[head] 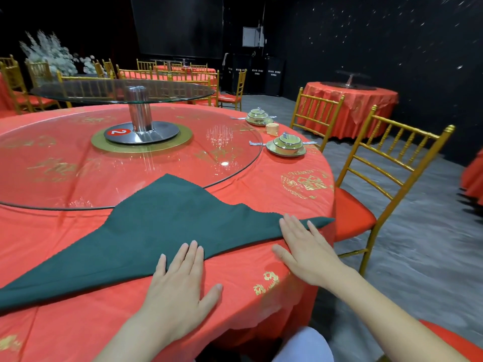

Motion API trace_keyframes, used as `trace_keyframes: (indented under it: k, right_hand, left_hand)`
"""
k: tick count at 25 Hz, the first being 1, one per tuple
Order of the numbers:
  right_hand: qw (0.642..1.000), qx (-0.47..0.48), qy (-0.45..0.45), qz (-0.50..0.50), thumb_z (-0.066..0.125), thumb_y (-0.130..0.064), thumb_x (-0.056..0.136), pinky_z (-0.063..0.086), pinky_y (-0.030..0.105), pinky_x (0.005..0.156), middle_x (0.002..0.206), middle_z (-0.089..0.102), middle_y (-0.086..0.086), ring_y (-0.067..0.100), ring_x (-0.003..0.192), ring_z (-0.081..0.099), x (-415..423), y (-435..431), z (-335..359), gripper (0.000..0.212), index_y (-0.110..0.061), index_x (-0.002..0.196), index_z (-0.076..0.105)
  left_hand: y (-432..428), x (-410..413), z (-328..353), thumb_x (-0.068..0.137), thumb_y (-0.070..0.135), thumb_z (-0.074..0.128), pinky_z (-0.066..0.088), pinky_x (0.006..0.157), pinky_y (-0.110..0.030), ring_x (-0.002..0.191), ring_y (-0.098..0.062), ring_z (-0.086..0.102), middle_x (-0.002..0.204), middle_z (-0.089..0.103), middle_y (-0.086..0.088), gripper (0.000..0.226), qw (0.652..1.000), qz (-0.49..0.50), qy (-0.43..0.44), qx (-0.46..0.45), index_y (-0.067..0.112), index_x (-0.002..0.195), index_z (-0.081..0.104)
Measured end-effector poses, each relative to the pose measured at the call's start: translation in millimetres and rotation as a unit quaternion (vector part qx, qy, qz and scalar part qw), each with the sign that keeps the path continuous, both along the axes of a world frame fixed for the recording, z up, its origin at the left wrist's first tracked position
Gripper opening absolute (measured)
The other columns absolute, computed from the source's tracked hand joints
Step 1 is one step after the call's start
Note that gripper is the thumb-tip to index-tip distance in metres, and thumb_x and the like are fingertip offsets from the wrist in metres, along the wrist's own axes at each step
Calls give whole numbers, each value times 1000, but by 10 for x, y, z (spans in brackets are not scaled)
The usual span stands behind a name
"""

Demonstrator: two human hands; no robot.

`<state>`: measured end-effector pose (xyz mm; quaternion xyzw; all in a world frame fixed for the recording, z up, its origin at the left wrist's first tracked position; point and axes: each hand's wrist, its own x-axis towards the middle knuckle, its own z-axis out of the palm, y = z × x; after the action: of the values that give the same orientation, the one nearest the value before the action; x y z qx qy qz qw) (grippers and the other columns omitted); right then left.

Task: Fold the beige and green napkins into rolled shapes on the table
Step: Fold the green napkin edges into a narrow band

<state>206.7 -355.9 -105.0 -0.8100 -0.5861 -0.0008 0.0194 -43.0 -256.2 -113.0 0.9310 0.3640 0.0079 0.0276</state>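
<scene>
Plainly, the green napkin [162,220] was a soft, light cloth. It lay limp on the red tablecloth [78,322], folded into a wide triangle. Its long folded edge ran under the fingertips of both hands, and its peak lay far beyond them, lapping onto the rim of the glass turntable [78,163].

The left hand [180,278] lay flat, fingers straight and released. Only its fingertips [193,246] pressed the cloth, just inside the near edge, while the palm and thumb rested on the bare tablecloth. The right hand [305,252] was flat and unclenched too. Its fingers [294,220] lay across the narrow right tail of the napkin, whose tip poked out past them toward the table's edge. Neither hand gripped anything.

Cloth like this would probably not hold a crease unless pressed, and it looked likely to slide on the smooth table cover if pushed with one hand. The sensible hold was judged to be a pinch of the folded edge right under the fingertips, both hands well apart, so the roll would start evenly and travel away from the fingers toward the peak. The left tail stretched far outside the left fingers and might lag or skew.

The beige napkin [271,128] sat well beyond the right fingers, between two bowl settings [287,146]. It seemed to be already rolled, though it was too small to be sure.
</scene>
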Motion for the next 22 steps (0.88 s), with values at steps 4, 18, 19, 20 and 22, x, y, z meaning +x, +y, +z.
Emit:
trace_keyframes:
  k: [4, 18, 19, 20, 22]
  right_hand:
    - [999, 0, 28, 22, -10, -72, 70, -9, 31, 116, 158, -9, 0, 10, 144, -13, -176, 67, -67, 99, -14, 150, -3]
    - [999, 3, 6, -47, -32, -78, 56, -11, 38, 115, 158, -11, 1, 12, 144, -15, 216, -91, 22, 116, -16, 150, -4]
    - [1000, 16, 3, -14, -33, -77, 56, -12, 36, 114, 157, -12, 1, 11, 143, -17, 22, -2, 67, 117, -14, 150, -4]
    - [999, 27, 16, 29, -33, -77, 56, -14, 34, 114, 157, -13, 1, 9, 141, -19, -221, 117, 109, 117, -13, 150, -4]
    - [990, 25, 78, 117, -29, -77, 58, -14, 28, 113, 157, -12, 1, 4, 137, -21, -722, 345, 147, 116, -12, 150, -3]
  left_hand:
    - [1, 8, -3, 58, 68, -17, -8, 116, -41, 137, -6, -24, 157, -17, 3, 106, 1000, 7, -4, 0, 16, 150, -8]
    - [-28, -7, 40, 57, 69, -14, -8, 116, -41, 143, -10, -17, 157, -15, 4, 106, 1000, 15, -20, -12, 18, 150, -7]
    - [-33, -9, 35, 59, 69, -14, -8, 116, -41, 143, -11, -17, 157, -15, 3, 105, 1000, 15, -20, -12, 17, 150, -7]
    - [-28, -21, 23, 60, 69, -13, -9, 116, -41, 143, -12, -17, 157, -15, 3, 104, 1000, 15, -23, -12, 16, 150, -7]
    - [3, -35, -2, 67, 68, -7, -8, 116, -42, 144, -12, -15, 158, -13, 2, 98, 999, 7, -31, -14, 17, 150, -6]
